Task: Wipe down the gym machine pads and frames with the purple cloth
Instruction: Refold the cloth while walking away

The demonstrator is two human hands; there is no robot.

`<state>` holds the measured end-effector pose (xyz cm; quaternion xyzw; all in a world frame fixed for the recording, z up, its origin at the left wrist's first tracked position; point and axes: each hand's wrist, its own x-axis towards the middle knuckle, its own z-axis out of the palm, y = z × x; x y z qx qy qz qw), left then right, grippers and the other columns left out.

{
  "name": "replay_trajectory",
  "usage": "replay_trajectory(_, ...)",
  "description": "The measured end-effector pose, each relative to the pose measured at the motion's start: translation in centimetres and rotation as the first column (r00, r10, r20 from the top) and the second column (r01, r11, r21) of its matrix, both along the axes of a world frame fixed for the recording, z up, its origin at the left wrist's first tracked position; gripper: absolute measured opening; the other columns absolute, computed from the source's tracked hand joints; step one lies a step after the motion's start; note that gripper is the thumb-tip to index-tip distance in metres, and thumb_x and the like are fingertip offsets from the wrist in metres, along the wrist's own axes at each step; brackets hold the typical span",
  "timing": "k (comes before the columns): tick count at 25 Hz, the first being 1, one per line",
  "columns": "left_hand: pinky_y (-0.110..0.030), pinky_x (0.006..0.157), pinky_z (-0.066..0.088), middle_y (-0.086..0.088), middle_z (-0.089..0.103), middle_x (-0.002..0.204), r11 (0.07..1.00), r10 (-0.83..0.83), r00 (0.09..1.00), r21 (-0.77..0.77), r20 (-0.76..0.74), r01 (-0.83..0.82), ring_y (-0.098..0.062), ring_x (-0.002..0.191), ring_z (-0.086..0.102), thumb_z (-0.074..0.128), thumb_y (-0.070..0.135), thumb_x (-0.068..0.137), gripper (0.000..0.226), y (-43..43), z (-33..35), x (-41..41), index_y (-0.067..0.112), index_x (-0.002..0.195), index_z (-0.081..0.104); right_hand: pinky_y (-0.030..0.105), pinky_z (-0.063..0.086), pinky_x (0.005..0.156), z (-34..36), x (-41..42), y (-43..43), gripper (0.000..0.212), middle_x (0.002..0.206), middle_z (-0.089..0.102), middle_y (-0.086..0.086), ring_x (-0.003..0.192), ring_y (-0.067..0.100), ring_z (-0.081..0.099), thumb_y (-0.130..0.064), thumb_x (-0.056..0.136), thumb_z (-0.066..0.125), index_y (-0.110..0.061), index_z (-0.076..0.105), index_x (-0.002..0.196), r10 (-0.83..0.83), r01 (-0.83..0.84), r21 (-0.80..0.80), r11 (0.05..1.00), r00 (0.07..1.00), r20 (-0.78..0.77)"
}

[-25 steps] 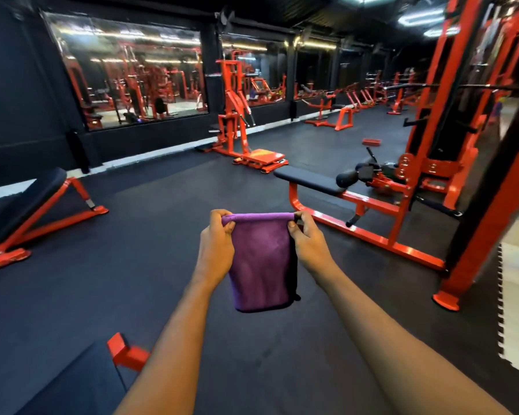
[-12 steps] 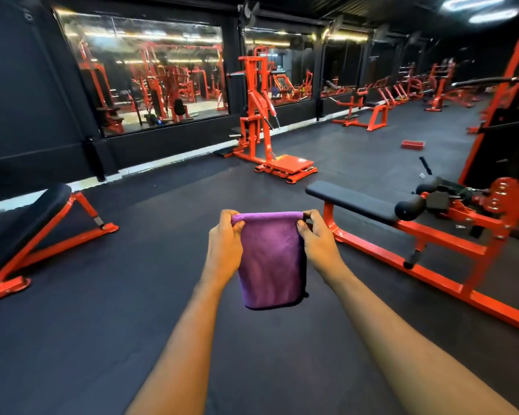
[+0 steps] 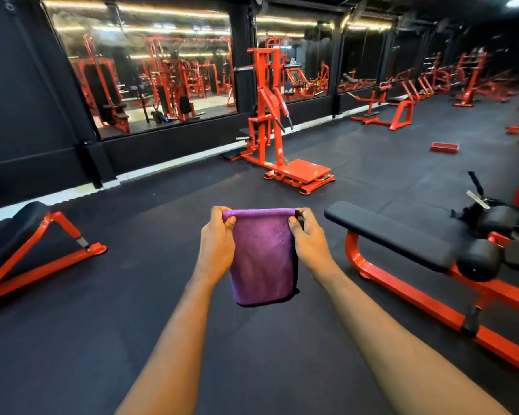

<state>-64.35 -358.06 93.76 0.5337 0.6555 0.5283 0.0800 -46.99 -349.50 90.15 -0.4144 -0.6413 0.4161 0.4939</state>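
Purple cloth (image 3: 262, 259) pinched by its top corners in the clamped fingers (image 3: 218, 212) of left hand (image 3: 218, 244) and right hand (image 3: 309, 241), hanging folded just below them, probably squared up for wiping the black machine pad (image 3: 387, 232) off to their right.

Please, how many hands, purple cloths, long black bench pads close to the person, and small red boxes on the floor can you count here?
2 hands: left hand, right hand
1 purple cloth, pinched at its top edge by both hands
2 long black bench pads: left bench pad, right bench pad
1 red box
Total: 6
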Motion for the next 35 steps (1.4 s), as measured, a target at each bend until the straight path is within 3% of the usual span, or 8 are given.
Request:
replay_trajectory(2, -0.009, 0.061, 0.037, -0.005, 0.062, 0.096, 1.000, -0.016, 1.000, -0.001, 0.009, 0.016, -0.018, 0.081, 0.055, 0.044, 0.015, 0.105, 0.011, 6.5, -1.0, -1.7, 0.008, 0.110, 0.051, 0.035, 0.050, 0.082, -1.1, -1.7, 6.7, 0.014, 0.098, 0.070, 0.000, 0.089, 0.016, 0.064, -0.022, 0.104, 0.051, -0.016, 0.059, 0.113, -0.016, 0.016, 0.004, 1.000, 1.000, 0.014)
replay_trajectory(6, -0.021, 0.065, 0.033, -0.004, 0.061, 0.098, 0.998, -0.069, 0.997, -0.012, 0.030, 0.069, -0.021, 0.086, 0.056, 0.043, 0.016, 0.105, 0.014, 21.7, -2.5, -6.3, 0.008, 0.114, 0.050, 0.030, 0.049, 0.081, -2.4, -6.1, 21.2, 0.013, 0.094, 0.068, -0.006, 0.084, 0.008, 0.061, -0.018, 0.104, 0.052, -0.013, 0.060, 0.112, -0.066, 0.065, 0.026, 0.998, 0.998, 0.012)
replay_trajectory(11, -0.021, 0.075, 0.035, -0.003, 0.061, 0.109, 0.981, -0.174, 0.985, -0.085, 0.023, 0.175, -0.018, 0.095, 0.055, 0.048, 0.017, 0.102, 0.023, 40.1, -0.7, -10.7, 0.010, 0.124, 0.048, 0.029, 0.048, 0.081, -0.8, -10.3, 37.4, 0.011, 0.094, 0.067, -0.008, 0.083, 0.007, 0.059, -0.018, 0.104, 0.052, -0.016, 0.060, 0.111, -0.221, 0.222, 0.017, 0.975, 0.974, -0.046)
replay_trajectory(19, -0.022, 0.069, 0.034, 0.001, 0.061, 0.103, 0.945, -0.316, 0.949, -0.085, -0.011, 0.314, -0.017, 0.092, 0.056, 0.046, 0.013, 0.104, 0.008, 69.5, -2.4, -11.7, 0.011, 0.110, 0.051, 0.034, 0.050, 0.083, -3.4, -10.5, 64.7, 0.012, 0.098, 0.070, -0.005, 0.086, 0.009, 0.062, -0.019, 0.104, 0.052, -0.015, 0.061, 0.111, -0.321, 0.322, -0.002, 0.947, 0.943, -0.090)
replay_trajectory(23, -0.017, 0.064, 0.035, 0.004, 0.060, 0.096, 0.924, -0.378, 0.926, -0.079, -0.023, 0.375, -0.014, 0.084, 0.055, 0.045, 0.012, 0.104, 0.005, 85.4, -1.1, -10.1, 0.012, 0.106, 0.050, 0.038, 0.051, 0.087, -2.4, -8.9, 80.2, 0.015, 0.106, 0.071, 0.001, 0.093, 0.014, 0.064, -0.018, 0.104, 0.051, -0.013, 0.061, 0.115, -0.366, 0.366, -0.028, 0.930, 0.922, -0.122)
replay_trajectory(26, -0.005, 0.064, 0.038, 0.014, 0.057, 0.090, 0.911, -0.409, 0.913, -0.056, -0.009, 0.408, 0.002, 0.081, 0.054, 0.045, 0.011, 0.104, 0.009, 95.0, -0.1, -9.4, 0.019, 0.101, 0.049, 0.032, 0.052, 0.085, -1.2, -8.1, 89.4, 0.017, 0.107, 0.071, -0.001, 0.095, 0.014, 0.065, -0.019, 0.105, 0.050, -0.014, 0.061, 0.117, -0.390, 0.388, -0.043, 0.921, 0.914, -0.111)
replay_trajectory(29, -0.006, 0.063, 0.037, 0.017, 0.055, 0.086, 0.894, -0.446, 0.895, -0.056, -0.023, 0.444, 0.006, 0.078, 0.053, 0.045, 0.010, 0.104, 0.013, 106.0, -0.9, -8.6, 0.020, 0.097, 0.047, 0.035, 0.053, 0.085, -2.0, -6.9, 99.4, 0.014, 0.105, 0.071, -0.001, 0.095, 0.015, 0.065, -0.020, 0.105, 0.051, -0.015, 0.062, 0.113, -0.422, 0.421, -0.032, 0.907, 0.902, -0.097)
replay_trajectory(35, -0.023, 0.067, 0.033, 0.004, 0.059, 0.090, 0.823, -0.568, 0.823, -0.051, -0.028, 0.566, -0.018, 0.084, 0.055, 0.044, 0.009, 0.103, 0.008, 129.4, -2.5, -6.2, 0.009, 0.105, 0.052, 0.034, 0.051, 0.082, -2.9, -4.0, 119.8, 0.015, 0.104, 0.070, 0.002, 0.093, 0.016, 0.063, -0.022, 0.105, 0.049, -0.016, 0.061, 0.113, -0.532, 0.531, -0.036, 0.847, 0.843, -0.080)
